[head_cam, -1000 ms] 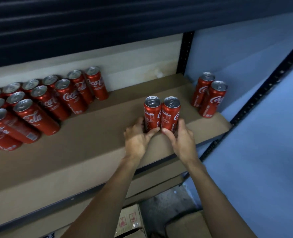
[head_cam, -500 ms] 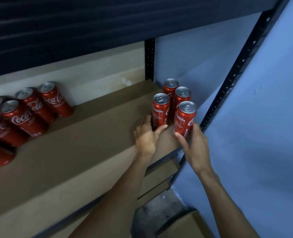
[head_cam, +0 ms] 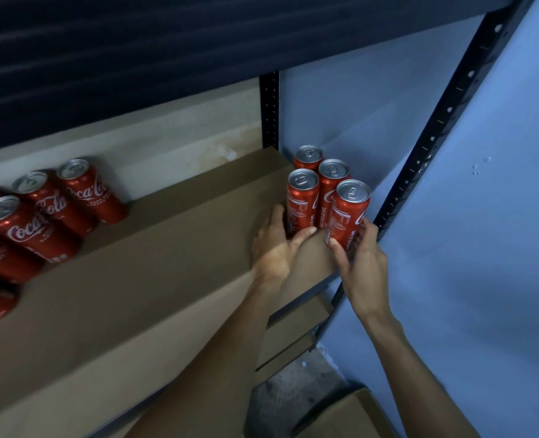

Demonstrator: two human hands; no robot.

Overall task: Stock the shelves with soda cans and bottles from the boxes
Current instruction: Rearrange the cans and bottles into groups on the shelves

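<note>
A person's left hand [head_cam: 274,248] curls round the base of the front-left can [head_cam: 303,200], thumb across its front and fingers wrapped round its far side. The right hand [head_cam: 363,260] grips the front-right can [head_cam: 348,213] the same way, thumb on the label and fingers round the back. Both are slim red aluminium cylinders with glossy printed sides and dull silver pull-tab lids. They stand upright at the right end of the shelf board [head_cam: 167,263], touching the two rear cans [head_cam: 308,156] to form a tight block of four.

The board is flat, matte brown fibreboard with a thick, paler front edge. It sits in a rack of black metal, whose front upright [head_cam: 435,131] and rear upright [head_cam: 269,109] are punched with rows of holes. A smooth blue wall [head_cam: 483,216] lies to the right. A larger group of cans [head_cam: 81,191] of the same kind stands well apart at the left end. A cardboard box [head_cam: 340,415] sits on the floor below; its contents cannot be seen.

A second ago the two gripped cans were at mid-shelf, well apart from the pair in the corner. Since half a second ago little has changed.
</note>
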